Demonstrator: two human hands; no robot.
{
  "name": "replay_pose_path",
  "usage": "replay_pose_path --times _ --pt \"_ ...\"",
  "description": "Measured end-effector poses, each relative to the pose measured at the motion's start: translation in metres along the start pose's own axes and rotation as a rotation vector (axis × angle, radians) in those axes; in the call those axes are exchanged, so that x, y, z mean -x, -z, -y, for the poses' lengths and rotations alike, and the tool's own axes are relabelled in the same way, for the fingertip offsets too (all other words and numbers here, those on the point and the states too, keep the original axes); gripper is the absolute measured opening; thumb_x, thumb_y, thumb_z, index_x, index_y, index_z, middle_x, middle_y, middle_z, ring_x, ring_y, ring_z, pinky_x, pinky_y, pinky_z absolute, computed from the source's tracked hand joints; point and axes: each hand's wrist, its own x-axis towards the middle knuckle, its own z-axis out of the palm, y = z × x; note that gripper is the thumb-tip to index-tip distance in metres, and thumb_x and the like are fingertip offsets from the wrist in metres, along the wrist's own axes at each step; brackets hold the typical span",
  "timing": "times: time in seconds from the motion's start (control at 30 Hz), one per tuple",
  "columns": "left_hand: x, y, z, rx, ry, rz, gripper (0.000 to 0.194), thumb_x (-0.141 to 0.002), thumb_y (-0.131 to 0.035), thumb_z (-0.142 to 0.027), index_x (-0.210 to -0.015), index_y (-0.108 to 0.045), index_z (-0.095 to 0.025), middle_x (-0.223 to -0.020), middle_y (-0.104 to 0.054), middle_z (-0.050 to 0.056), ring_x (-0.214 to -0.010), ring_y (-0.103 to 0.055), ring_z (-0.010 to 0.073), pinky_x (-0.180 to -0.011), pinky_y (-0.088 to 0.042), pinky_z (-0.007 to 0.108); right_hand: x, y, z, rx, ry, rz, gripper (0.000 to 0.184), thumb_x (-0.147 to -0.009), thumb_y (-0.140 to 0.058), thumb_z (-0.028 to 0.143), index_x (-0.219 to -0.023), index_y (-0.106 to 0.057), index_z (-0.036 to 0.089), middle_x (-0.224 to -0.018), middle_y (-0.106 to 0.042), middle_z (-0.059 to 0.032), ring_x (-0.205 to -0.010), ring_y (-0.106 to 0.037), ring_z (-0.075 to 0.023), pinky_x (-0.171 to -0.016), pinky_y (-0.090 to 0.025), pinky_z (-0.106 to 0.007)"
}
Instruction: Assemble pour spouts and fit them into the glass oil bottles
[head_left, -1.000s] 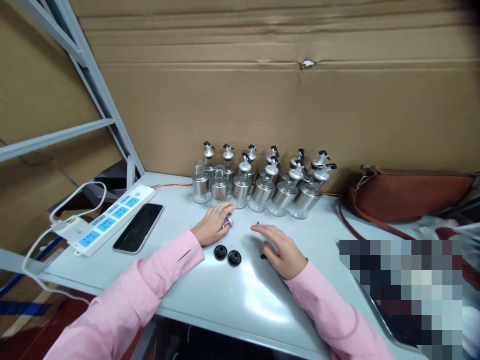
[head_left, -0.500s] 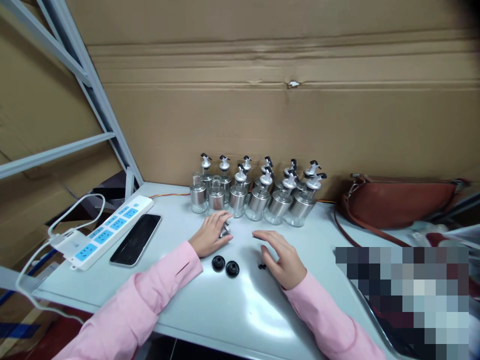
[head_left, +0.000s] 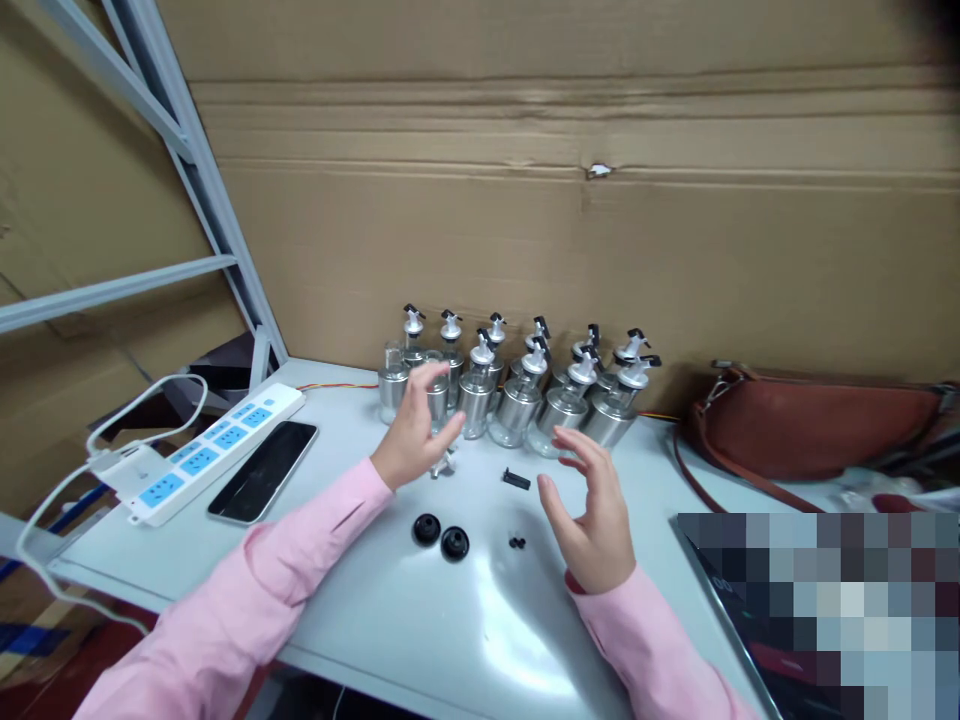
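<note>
My left hand [head_left: 415, 430] is raised over the table with fingers apart and nothing in it. Just below it lie small silver spout parts [head_left: 444, 464], partly hidden by the hand. My right hand [head_left: 592, 515] hovers open, thumb and fingers curved apart, holding nothing. To its left lies a small black lever piece [head_left: 517, 480], with tiny black parts [head_left: 517, 543] nearer the front. Two round black stoppers [head_left: 441, 537] sit side by side in front of my left hand. Behind, glass bottles with metal bands [head_left: 517, 410] stand in two rows, most with silver-and-black pour spouts; two front-left ones lack spouts.
On the left lie a white power strip [head_left: 217, 450] with a plugged-in charger and a black phone [head_left: 264, 472]. A brown leather bag [head_left: 817, 425] is at the back right, a blurred-out dark object [head_left: 817, 610] in front of it. Cardboard [head_left: 525, 230] backs the table.
Both hands have lifted off the table and opened. The silver parts and the black lever piece lie uncovered on the table. The view has shifted slightly.
</note>
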Motion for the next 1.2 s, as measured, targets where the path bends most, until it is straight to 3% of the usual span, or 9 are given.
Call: replay_pose_path --times 0.1,0.23,0.4,0.57,0.67,0.77,0.9,1.03,1.2 --pt "-0.042 -0.002 -0.005 0.16 0.138 -0.052 0.06 -0.077 -0.054 -0.016 -0.126 -0.019 -0.021 -0.124 -0.039 0.012 -0.116 -0.044 0.021 -0.096 -0.04 0.039 -0.011 -0.002 -0.001 -0.001 0.05 -0.028 0.045 -0.079 -0.049 0.014 -0.122 -0.042 0.022 -0.115 -0.049 -0.0128 -0.106 -0.051 -0.0268 -0.08 -0.049 -0.045" --pt "-0.069 -0.014 0.004 0.284 0.304 0.114 0.063 -0.073 -0.058 -0.011 -0.126 -0.025 -0.02 -0.125 -0.045 0.015 -0.118 -0.046 0.0246 -0.098 -0.039 0.044 -0.013 -0.004 -0.007 0.033 0.171 -0.034 0.05 -0.078 -0.047 0.01 -0.125 -0.037 0.023 -0.112 -0.051 -0.0122 -0.107 -0.05 -0.0269 -0.084 -0.047 -0.047" --pt "-0.064 -0.031 0.014 0.184 0.289 0.115 0.066 -0.074 -0.058 -0.008 -0.13 -0.023 -0.018 -0.127 -0.046 0.017 -0.117 -0.048 0.0261 -0.099 -0.038 0.047 -0.002 -0.003 -0.015 0.064 0.229 -0.006 0.054 -0.077 -0.048 0.007 -0.127 -0.035 0.023 -0.109 -0.053 -0.0122 -0.102 -0.052 -0.0266 -0.083 -0.046 -0.048" --pt "-0.061 -0.039 0.01 0.163 0.284 0.067 0.059 -0.073 -0.056 -0.003 -0.124 -0.032 -0.019 -0.104 -0.058 0.008 -0.089 -0.06 0.0177 -0.086 -0.047 0.039 -0.001 -0.003 -0.021 0.064 0.16 -0.018 0.052 -0.078 -0.049 0.009 -0.126 -0.036 0.022 -0.11 -0.053 -0.0131 -0.102 -0.052 -0.0269 -0.08 -0.047 -0.048" --pt "-0.064 -0.031 0.0 0.159 0.269 0.025 0.062 -0.07 -0.059 -0.003 -0.122 -0.032 -0.021 -0.097 -0.057 0.005 -0.081 -0.059 0.0147 -0.077 -0.049 0.033 0.0 -0.002 -0.02 0.051 0.16 -0.032 0.05 -0.078 -0.05 0.009 -0.125 -0.038 0.022 -0.11 -0.053 -0.0127 -0.102 -0.052 -0.0265 -0.08 -0.048 -0.046" --pt "-0.067 -0.016 -0.019 0.177 0.225 -0.042 0.061 -0.07 -0.059 -0.004 -0.121 -0.032 -0.022 -0.099 -0.054 0.004 -0.085 -0.057 0.0152 -0.074 -0.048 0.03 0.001 -0.001 -0.016 0.056 0.175 -0.043 0.05 -0.077 -0.053 0.009 -0.124 -0.039 0.022 -0.108 -0.054 -0.0122 -0.102 -0.052 -0.0263 -0.082 -0.047 -0.046" --pt "-0.066 0.005 -0.051 0.355 0.208 -0.068 0.06 -0.068 -0.061 -0.006 -0.118 -0.031 -0.024 -0.098 -0.049 0.002 -0.088 -0.055 0.0148 -0.071 -0.049 0.026 0.002 -0.002 -0.016 0.039 0.156 -0.061 0.065 -0.073 -0.064 0.019 -0.129 -0.033 0.022 -0.117 -0.052 -0.0134 -0.11 -0.05 -0.0286 -0.088 -0.045 -0.05" --pt "-0.054 0.005 -0.071 0.591 0.241 0.009 0.042 -0.07 -0.06 -0.009 -0.103 -0.037 -0.022 -0.097 -0.048 0.002 -0.086 -0.055 0.0121 -0.07 -0.047 0.022 0.003 -0.005 -0.021 0.07 0.113 -0.084 0.086 -0.067 -0.071 0.03 -0.136 -0.023 0.019 -0.126 -0.048 -0.0157 -0.115 -0.048 -0.0303 -0.091 -0.046 -0.049" --pt "-0.036 -0.014 -0.072 0.776 0.373 0.16 0.041 -0.065 -0.062 -0.009 -0.093 -0.035 -0.021 -0.095 -0.048 0.001 -0.08 -0.052 0.01 -0.064 -0.046 0.02 0.004 -0.005 -0.026 0.231 0.064 -0.012 0.067 -0.065 -0.068 0.03 -0.124 -0.04 0.019 -0.106 -0.061 -0.0114 -0.091 -0.062 -0.0268 -0.074 -0.054 -0.04"
